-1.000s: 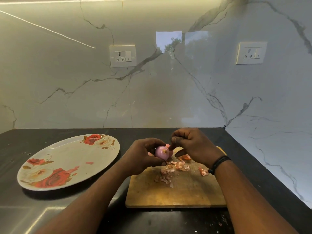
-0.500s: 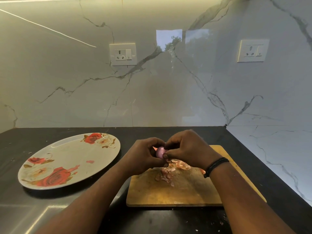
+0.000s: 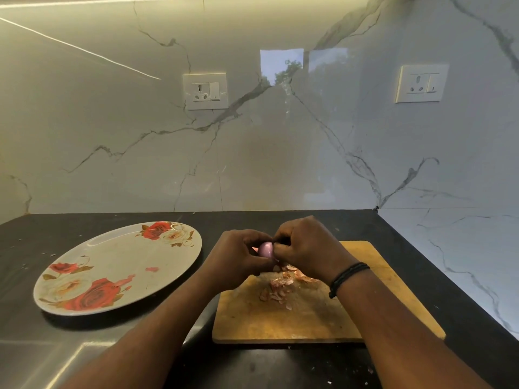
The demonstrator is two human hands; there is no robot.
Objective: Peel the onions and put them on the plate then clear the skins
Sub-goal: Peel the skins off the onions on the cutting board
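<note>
From the head view, we are holding a small purple onion (image 3: 265, 249) up between both hands, just above the far left corner of the wooden cutting board (image 3: 314, 318). Our left hand (image 3: 238, 258) is curling round the onion from the left, fingers and thumb cupping it, while our right hand (image 3: 304, 249) is closing in from the right with its fingertips (image 3: 276, 242) pinching at the onion's top edge, where we judge a strip of skin is being worked loose. We are treating the onion as light, firm and smooth; with its glossy peeled flank showing, it is probably slippery, so we are judging that the cupped grip round its middle is the safe hold, leaving the ends free for the picking fingers. The loose skins (image 3: 280, 287) are lying thin, dry and flaky on the board just below our hands, likely to scatter at a breath. The flowered plate (image 3: 112, 248) is sitting on the dark surface (image 3: 33, 346) to the left, well apart from the onion, and no peeled onion is lying on it.
</note>
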